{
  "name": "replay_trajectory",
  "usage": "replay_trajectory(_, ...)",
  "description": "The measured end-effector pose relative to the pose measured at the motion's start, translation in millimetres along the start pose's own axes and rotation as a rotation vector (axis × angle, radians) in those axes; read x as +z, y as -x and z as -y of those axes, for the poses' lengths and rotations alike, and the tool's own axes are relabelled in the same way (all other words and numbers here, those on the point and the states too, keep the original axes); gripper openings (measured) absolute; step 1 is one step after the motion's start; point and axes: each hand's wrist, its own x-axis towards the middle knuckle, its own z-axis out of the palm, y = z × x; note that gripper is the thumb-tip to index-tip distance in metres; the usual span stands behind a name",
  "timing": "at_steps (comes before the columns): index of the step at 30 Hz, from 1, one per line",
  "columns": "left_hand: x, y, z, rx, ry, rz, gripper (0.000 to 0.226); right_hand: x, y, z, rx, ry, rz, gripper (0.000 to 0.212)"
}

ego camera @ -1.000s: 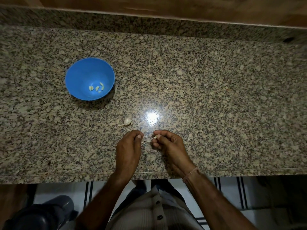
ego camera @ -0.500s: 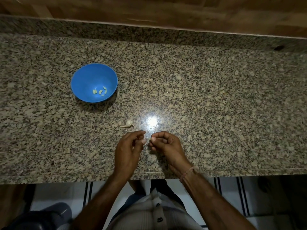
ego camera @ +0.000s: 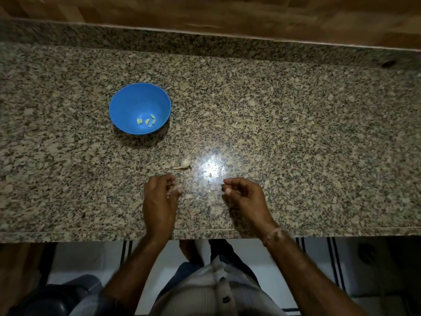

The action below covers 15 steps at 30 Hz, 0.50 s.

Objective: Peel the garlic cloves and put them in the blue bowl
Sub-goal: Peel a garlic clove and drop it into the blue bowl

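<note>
The speckled granite bench (ego camera: 296, 133) fills most of the view, with a bright glare spot near its front edge. The blue bowl (ego camera: 127, 103) stands on it to the left and farther back, well apart from both hands.

The left hand (ego camera: 160, 199) hovers low over the front of the bench with its fingers curled inward. It is blurred, so I cannot tell whether it holds a scrap of skin or nothing. The right hand (ego camera: 246, 197) is apart from it, to the right of the glare. Its thumb and forefinger are drawn narrow on a pale piece (ego camera: 227, 191), which I take to be the clove being worked (it is too small to be sure).

One unpeeled clove (ego camera: 183, 165) lies on the bench just beyond the left hand, between that hand and the bowl. A few peeled cloves (ego camera: 147, 121) sit together at the bottom of the bowl, so the task looks partly done.

The step in hand seems to be finishing this clove. To do it well, check that no papery skin clings to it. Then carry it right over the bowl and let go low, so it does not bounce out. The clove on the bench would come next.
</note>
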Motion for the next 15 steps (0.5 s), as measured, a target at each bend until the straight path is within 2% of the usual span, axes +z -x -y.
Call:
replay_trajectory(4, 28.5, 21.6, -27.9, 0.051, 0.032, 0.185, 0.04, -19.0, 14.0, -8.5, 0.007, 0.014, -0.089, 0.024)
replay_trajectory(7, 51.1, 14.0, -36.8, 0.087, -0.033, 0.226, 0.046, -27.6, 21.8, -15.0, 0.022, 0.0, -0.129, 0.025)
replay_trajectory(15, 58.2, -4.6, -45.8, 0.182, -0.039, 0.23, 0.018, -37.7, 24.2, -20.7, -0.004, 0.046, -0.137, 0.023)
